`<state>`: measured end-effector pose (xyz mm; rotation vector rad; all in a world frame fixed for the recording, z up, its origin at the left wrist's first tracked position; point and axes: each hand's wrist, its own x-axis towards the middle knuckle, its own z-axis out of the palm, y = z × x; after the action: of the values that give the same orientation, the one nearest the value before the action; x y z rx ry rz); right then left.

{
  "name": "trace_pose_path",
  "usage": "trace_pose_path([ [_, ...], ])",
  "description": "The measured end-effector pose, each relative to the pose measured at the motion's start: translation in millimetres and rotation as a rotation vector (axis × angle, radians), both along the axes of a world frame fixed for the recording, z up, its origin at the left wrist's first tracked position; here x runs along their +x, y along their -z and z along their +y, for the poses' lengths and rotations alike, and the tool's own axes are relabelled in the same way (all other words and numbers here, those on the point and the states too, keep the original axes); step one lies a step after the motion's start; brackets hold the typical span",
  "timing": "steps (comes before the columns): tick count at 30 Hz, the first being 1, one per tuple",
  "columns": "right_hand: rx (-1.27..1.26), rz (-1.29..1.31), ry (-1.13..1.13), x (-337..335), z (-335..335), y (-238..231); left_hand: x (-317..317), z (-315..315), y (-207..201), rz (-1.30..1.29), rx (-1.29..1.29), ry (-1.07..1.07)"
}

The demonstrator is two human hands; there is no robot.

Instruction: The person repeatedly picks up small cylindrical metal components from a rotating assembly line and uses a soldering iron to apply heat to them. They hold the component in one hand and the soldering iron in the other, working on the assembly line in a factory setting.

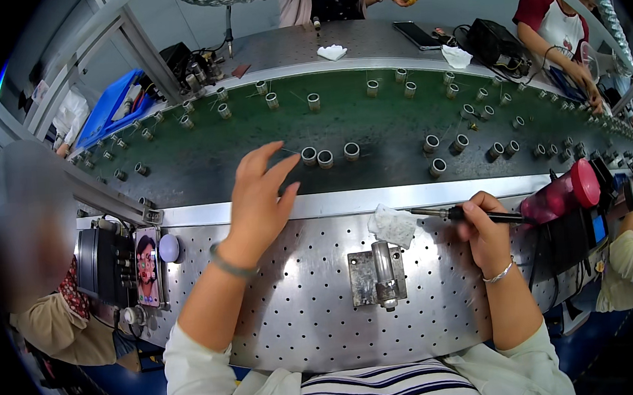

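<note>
My left hand [258, 196] reaches over the near edge of the green conveyor belt [208, 162], fingers apart and holding nothing. Just beyond its fingertips stand three short metal cylinders [325, 159] with open tops. In my right hand [489, 233] is a soldering iron [476, 215] with a black handle, its metal end pointing left. That end meets a crumpled white wipe [394, 226] on the perforated metal worktop [302, 296]. Between my arms a small metal block fixture [361, 280] bears a shiny tube-shaped part [384, 267] lying lengthwise.
More cylinders with thin wires [313, 103] are spread along the belt. A pink container [572, 190] and a dark soldering station [572, 239] stand at right. At left are a phone [148, 266] and a black box [100, 267]. Co-workers sit across and on both sides.
</note>
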<state>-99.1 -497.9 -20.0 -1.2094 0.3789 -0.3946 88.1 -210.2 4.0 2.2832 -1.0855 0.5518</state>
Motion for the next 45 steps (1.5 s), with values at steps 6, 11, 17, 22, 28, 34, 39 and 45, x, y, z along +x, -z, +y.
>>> trace_pose_path([
  [6, -0.024, -0.018, 0.017, -2, 3, 4, 40, -33, 25, 0.181, -0.004, 0.053],
  [11, -0.027, -0.044, -0.021, -6, 4, 5, 43, -1, 34, 0.155, -0.049, -0.097],
  [17, 0.001, -0.041, -0.046, -3, 9, 1, 74, 134, 44, 0.008, 0.113, -0.489],
  [22, 0.010, 0.001, -0.028, -3, 4, -2, 46, 85, 6, -0.188, 0.186, -0.497],
  [28, 0.033, 0.004, -0.042, -3, 2, -2, 19, -35, 6, 0.070, -0.055, -0.041],
  [34, 0.030, 0.067, -0.029, -2, 6, -4, 32, -49, 25, 0.306, -0.035, -0.110],
  [39, 0.044, 0.096, -0.050, -7, -1, 5, 21, -40, 33, 0.284, -0.070, 0.008],
  [45, -0.017, 0.166, -0.182, -6, -6, -5, 11, -26, 31, 0.356, -0.114, -0.021],
])
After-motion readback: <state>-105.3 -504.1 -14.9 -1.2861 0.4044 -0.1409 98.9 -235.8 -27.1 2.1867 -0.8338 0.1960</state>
